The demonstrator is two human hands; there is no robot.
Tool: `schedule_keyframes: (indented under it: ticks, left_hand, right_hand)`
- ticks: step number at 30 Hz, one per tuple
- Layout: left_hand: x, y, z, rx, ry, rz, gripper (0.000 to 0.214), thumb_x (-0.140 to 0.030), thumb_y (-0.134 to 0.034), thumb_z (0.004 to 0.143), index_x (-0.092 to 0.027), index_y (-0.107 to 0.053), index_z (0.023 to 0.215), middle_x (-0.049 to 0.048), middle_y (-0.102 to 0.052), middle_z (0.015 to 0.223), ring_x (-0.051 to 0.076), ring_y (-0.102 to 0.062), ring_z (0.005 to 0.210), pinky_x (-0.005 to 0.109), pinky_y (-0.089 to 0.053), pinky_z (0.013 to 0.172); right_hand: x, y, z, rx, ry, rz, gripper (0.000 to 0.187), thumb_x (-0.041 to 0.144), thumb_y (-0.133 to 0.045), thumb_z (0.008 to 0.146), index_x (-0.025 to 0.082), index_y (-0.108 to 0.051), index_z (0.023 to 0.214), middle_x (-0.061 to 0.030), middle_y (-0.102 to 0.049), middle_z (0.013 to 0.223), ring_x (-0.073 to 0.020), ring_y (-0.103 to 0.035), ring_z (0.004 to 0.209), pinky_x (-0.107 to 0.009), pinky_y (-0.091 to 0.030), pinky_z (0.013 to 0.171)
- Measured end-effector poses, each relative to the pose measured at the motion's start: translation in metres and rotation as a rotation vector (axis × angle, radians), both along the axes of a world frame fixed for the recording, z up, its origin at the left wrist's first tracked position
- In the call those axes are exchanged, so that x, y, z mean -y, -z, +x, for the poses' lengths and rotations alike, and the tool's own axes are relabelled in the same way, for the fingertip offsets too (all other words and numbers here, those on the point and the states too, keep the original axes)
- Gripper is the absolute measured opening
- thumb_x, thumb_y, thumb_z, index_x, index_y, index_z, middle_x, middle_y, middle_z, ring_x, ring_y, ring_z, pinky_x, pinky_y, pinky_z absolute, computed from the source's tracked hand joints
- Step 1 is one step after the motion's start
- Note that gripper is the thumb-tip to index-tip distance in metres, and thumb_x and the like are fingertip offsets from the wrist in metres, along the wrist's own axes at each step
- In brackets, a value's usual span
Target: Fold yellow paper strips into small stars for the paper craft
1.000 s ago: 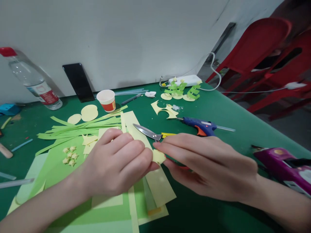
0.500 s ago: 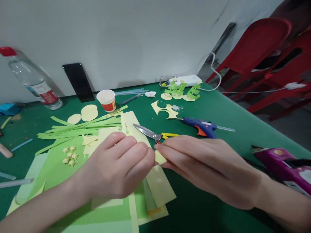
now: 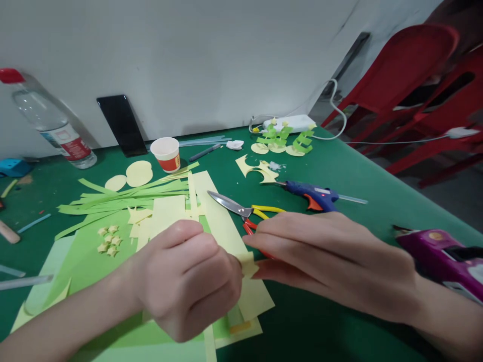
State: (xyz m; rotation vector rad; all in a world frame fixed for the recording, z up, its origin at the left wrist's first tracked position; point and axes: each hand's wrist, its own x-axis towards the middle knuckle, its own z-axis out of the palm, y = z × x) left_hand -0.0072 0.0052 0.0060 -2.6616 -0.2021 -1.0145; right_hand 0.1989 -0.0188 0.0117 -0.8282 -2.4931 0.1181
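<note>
My left hand (image 3: 188,281) is closed like a fist over the pale yellow sheets, gripping a small folded piece of pale yellow paper (image 3: 248,264) that sticks out past its fingertips. Facing it, my right hand (image 3: 332,261) has its fingers stretched out and its thumb apart from them. The thumb tip lies at the paper's edge; whether it presses on it I cannot tell. Behind my right fingers lie scissors (image 3: 229,204) with red and yellow handles, blades apart. Yellow strips and sheets (image 3: 215,206) lie beneath my hands. Several small folded paper stars (image 3: 109,241) rest on a green sheet (image 3: 81,266).
A blue glue gun (image 3: 313,195) lies behind my right hand, a purple tool (image 3: 433,251) at the far right. Along the back stand a paper cup (image 3: 166,155), a phone (image 3: 123,125) and a bottle (image 3: 56,125). Green strips (image 3: 124,196) and paper figures (image 3: 279,136) lie around.
My left hand has turned and dropped slightly. My right thumb and fingers have spread apart from around the paper piece, which now shows more and sits a little lower.
</note>
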Motion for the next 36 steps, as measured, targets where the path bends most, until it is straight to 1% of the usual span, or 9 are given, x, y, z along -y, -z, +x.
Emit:
schedule_keyframes:
  ticks: [3,7,12,17,22,27,30,32,36]
  left_hand:
    - [0.003,-0.003,0.001,0.009,-0.051,0.039,0.027,-0.007,-0.043,0.082,-0.016,-0.055,0.06,-0.0005,-0.052,0.055,0.013,-0.036,0.051,0.032,-0.027,0.051]
    - [0.002,-0.007,0.002,-0.08,-0.127,-0.009,0.021,-0.009,-0.047,0.082,-0.016,-0.053,0.063,-0.002,-0.052,0.052,0.012,-0.04,0.05,0.03,-0.03,0.053]
    - [-0.007,-0.005,0.0,-0.017,-0.104,0.022,0.016,-0.015,-0.042,0.087,-0.015,-0.051,0.074,-0.0016,-0.054,0.054,0.014,-0.046,0.054,0.03,-0.034,0.056]
    - [-0.014,-0.003,0.0,-0.013,-0.088,0.019,0.023,-0.028,-0.037,0.092,-0.016,-0.049,0.076,-0.0008,-0.056,0.057,0.015,-0.048,0.054,0.03,-0.034,0.053]
    - [-0.013,-0.003,0.002,-0.043,-0.102,0.059,0.016,-0.017,-0.044,0.087,-0.017,-0.048,0.072,-0.003,-0.057,0.055,0.013,-0.051,0.052,0.029,-0.033,0.054]
    - [-0.012,-0.005,0.002,-0.031,-0.12,0.114,0.015,-0.016,-0.045,0.087,-0.016,-0.049,0.073,-0.0036,-0.059,0.057,0.012,-0.051,0.051,0.029,-0.033,0.053]
    - [-0.011,-0.002,0.002,-0.03,-0.089,0.051,0.015,-0.012,-0.044,0.087,-0.015,-0.051,0.074,-0.0036,-0.059,0.055,0.011,-0.052,0.052,0.028,-0.035,0.054]
    - [-0.01,-0.001,0.002,-0.013,-0.034,-0.02,0.018,-0.009,-0.043,0.088,-0.015,-0.051,0.072,-0.0034,-0.058,0.055,0.011,-0.051,0.054,0.028,-0.037,0.055]
    - [-0.007,-0.003,0.003,0.047,0.035,-0.157,0.022,-0.01,-0.041,0.09,-0.015,-0.053,0.071,-0.0039,-0.056,0.055,0.009,-0.045,0.051,0.027,-0.039,0.054]
  right_hand:
    - [0.001,0.0,-0.002,-0.052,-0.024,0.154,0.019,0.023,-0.035,0.096,0.017,-0.051,0.088,-0.0009,-0.064,0.077,-0.0085,-0.058,0.068,-0.02,-0.044,0.057]
    - [0.002,0.001,-0.004,-0.024,0.01,0.274,0.014,0.022,-0.037,0.095,0.015,-0.049,0.094,0.0001,-0.063,0.076,-0.0081,-0.057,0.066,-0.022,-0.041,0.053]
    - [-0.001,0.003,-0.002,-0.035,0.087,0.346,0.015,0.016,-0.037,0.095,0.017,-0.051,0.093,0.0019,-0.064,0.076,-0.0069,-0.056,0.065,-0.021,-0.041,0.056]
    - [-0.002,0.004,-0.003,-0.063,0.041,0.301,0.018,0.019,-0.035,0.096,0.018,-0.051,0.087,0.0018,-0.064,0.076,-0.0068,-0.057,0.066,-0.021,-0.041,0.055]
    - [-0.002,0.005,-0.005,-0.049,0.041,0.314,0.021,0.018,-0.033,0.096,0.018,-0.051,0.084,0.0013,-0.063,0.075,-0.0066,-0.055,0.065,-0.021,-0.04,0.054]
    - [-0.001,0.005,-0.005,-0.048,0.022,0.289,0.022,0.018,-0.032,0.096,0.018,-0.05,0.085,0.0006,-0.062,0.076,-0.007,-0.054,0.066,-0.02,-0.041,0.058]
    - [-0.001,0.007,-0.004,-0.064,-0.004,0.228,0.024,0.02,-0.03,0.097,0.018,-0.05,0.084,-0.0002,-0.062,0.078,-0.0075,-0.055,0.067,-0.02,-0.041,0.059]
    - [-0.002,0.008,-0.003,-0.069,-0.037,0.163,0.024,0.021,-0.031,0.097,0.017,-0.051,0.084,-0.0009,-0.062,0.08,-0.0077,-0.056,0.069,-0.021,-0.041,0.058]
    - [-0.01,0.005,0.0,-0.063,-0.177,0.065,0.021,0.027,-0.036,0.096,0.015,-0.052,0.093,-0.0021,-0.063,0.083,-0.0084,-0.056,0.074,-0.02,-0.04,0.058]
